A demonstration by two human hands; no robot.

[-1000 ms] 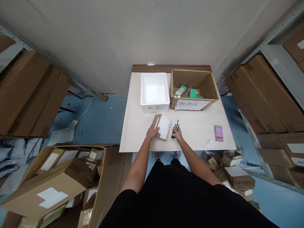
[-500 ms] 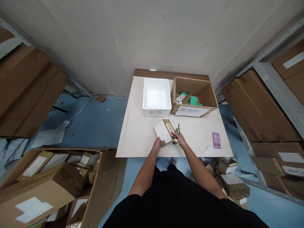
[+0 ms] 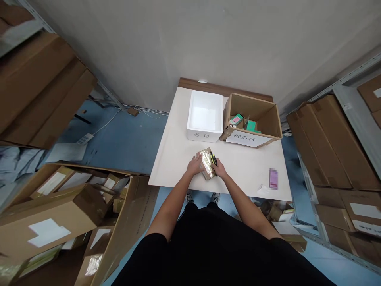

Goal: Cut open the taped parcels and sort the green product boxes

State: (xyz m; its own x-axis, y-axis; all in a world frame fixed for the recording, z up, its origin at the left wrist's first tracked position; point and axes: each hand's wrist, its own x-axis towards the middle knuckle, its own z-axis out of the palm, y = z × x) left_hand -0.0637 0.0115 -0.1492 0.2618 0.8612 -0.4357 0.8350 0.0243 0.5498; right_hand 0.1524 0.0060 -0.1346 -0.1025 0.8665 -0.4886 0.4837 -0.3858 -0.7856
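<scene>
A small cardboard box (image 3: 206, 162) lies on the white table top, with shiny tape across its upper face. My left hand (image 3: 195, 164) holds it at its left side, fingers over the top. In my right hand (image 3: 219, 168) is a black and yellow utility knife (image 3: 213, 158), at the box's right edge; whether its blade touches the tape is too small to tell. Behind the box stand a white foam box (image 3: 204, 136) with handwriting on its front and, beside it, an open carton (image 3: 269, 139) with a handwritten paper label and green packets (image 3: 251, 126) inside.
At the right of the table (image 3: 169, 159) lie a blurred purple item (image 3: 273, 179) and a piece of clear plastic (image 3: 262, 188). A large carton (image 3: 139, 206) full of parcels stands on the floor at left. More parcels lie below the table at right. Shelves with cartons (image 3: 333, 139) flank both sides.
The small box has been turned over, from its white-labelled face to its taped face. My left hand has moved onto its top, and the knife has tilted toward the box. The view has shifted slightly.
</scene>
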